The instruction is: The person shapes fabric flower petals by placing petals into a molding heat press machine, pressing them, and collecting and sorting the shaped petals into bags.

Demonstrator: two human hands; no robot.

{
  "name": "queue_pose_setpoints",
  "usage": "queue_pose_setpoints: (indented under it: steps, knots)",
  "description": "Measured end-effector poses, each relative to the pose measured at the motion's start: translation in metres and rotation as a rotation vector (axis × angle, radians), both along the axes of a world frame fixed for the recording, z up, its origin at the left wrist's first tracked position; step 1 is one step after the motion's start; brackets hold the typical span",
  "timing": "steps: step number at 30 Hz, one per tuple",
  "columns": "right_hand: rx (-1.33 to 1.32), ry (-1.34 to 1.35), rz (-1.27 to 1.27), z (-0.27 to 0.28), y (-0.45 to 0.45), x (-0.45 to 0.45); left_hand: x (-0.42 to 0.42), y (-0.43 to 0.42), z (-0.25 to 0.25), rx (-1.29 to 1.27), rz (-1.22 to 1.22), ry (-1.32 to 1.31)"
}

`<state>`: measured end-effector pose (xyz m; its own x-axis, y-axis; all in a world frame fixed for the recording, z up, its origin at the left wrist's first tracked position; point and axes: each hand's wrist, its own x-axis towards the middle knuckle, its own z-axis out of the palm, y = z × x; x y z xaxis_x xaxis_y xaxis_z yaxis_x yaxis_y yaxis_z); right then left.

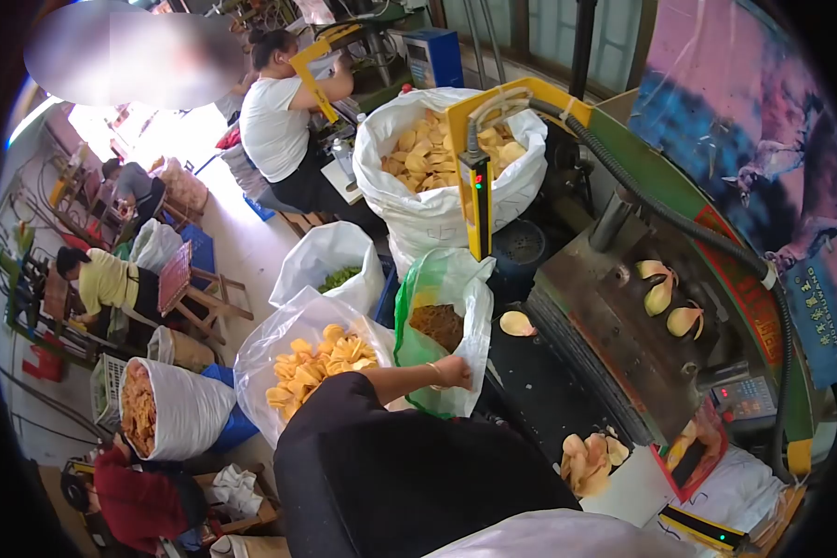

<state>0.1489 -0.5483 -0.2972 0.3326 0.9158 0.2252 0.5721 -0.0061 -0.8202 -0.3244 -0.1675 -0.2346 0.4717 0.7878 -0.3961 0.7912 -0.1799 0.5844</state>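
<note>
My left arm, in a dark sleeve, bends across the front. My left hand [451, 372], with a bangle at the wrist, is closed at the mouth of a green and white woven bag [482, 321]. Brown, fibrous material [437, 325] lies inside that bag. What the fingers hold is hidden. Left of the hand, a clear plastic bag [262, 358] contains yellow-orange petal pieces [312, 372]. To the right, cream and pink petal pieces [685, 321] rest on a metal press block [586, 298]. A single petal [517, 324] lies on the dark surface beside it. My right hand is not visible.
A large white sack [418, 219] of petals stands beyond, near a yellow-framed sensor bar [477, 205]. More petals [591, 463] lie at the lower right, partly blurred. A black hose [679, 219] arches over the press. Several people work at the left and back.
</note>
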Motion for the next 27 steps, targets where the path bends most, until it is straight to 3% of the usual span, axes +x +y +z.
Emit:
queue_pose_setpoints:
  steps: [2, 5, 6, 7, 9, 11, 12, 14, 17, 20, 23, 25, 26, 27]
  knots:
    - [0.026, -0.041, 0.041, 0.021, 0.059, -0.03, 0.008, -0.002, 0.0, 0.065, -0.065, 0.002]
    - [0.014, -0.115, 0.063, 0.035, 0.101, -0.066, -0.006, 0.007, -0.09, -0.083, -0.102, -0.138]
    - [-0.036, -0.133, 0.045, 0.042, 0.126, -0.086, -0.003, 0.004, -0.048, 0.047, -0.178, -0.076]
    - [-0.092, -0.152, 0.014, 0.041, 0.156, -0.099, -0.002, 0.004, -0.041, 0.118, -0.261, -0.031]
    - [-0.21, -0.199, -0.048, 0.021, 0.082, -0.093, 0.002, 0.004, -0.016, 0.085, -0.239, 0.081]
    - [-0.642, 0.024, -0.296, 0.06, 0.087, -0.115, -0.003, 0.009, -0.03, 0.158, -0.355, 0.023]
    - [-0.517, -0.345, -0.226, 0.031, 0.074, -0.107, -0.001, 0.009, -0.023, 0.104, -0.318, 0.011]
    - [-0.585, 0.065, -0.446, 0.069, 0.092, -0.123, 0.001, 0.009, -0.016, 0.13, -0.258, 0.049]
    - [-0.521, 0.257, -0.45, 0.086, 0.098, -0.124, 0.005, 0.004, -0.004, 0.163, -0.242, 0.088]
    - [-0.483, 0.234, -0.467, 0.077, 0.093, -0.122, 0.012, 0.01, 0.015, 0.138, -0.233, 0.097]
    - [-0.339, 0.221, -0.428, 0.045, 0.086, -0.118, 0.012, 0.016, 0.021, -0.047, -0.222, 0.056]
    - [-0.66, 0.256, -0.387, 0.087, 0.096, -0.114, 0.004, 0.026, 0.014, -0.168, -0.327, 0.147]
    - [-0.664, 0.274, -0.486, 0.091, 0.086, -0.11, -0.009, 0.031, 0.005, -0.07, -0.479, 0.18]
    - [-0.594, 0.48, -0.426, 0.094, 0.073, -0.104, -0.017, 0.025, 0.019, -0.065, -0.304, 0.034]
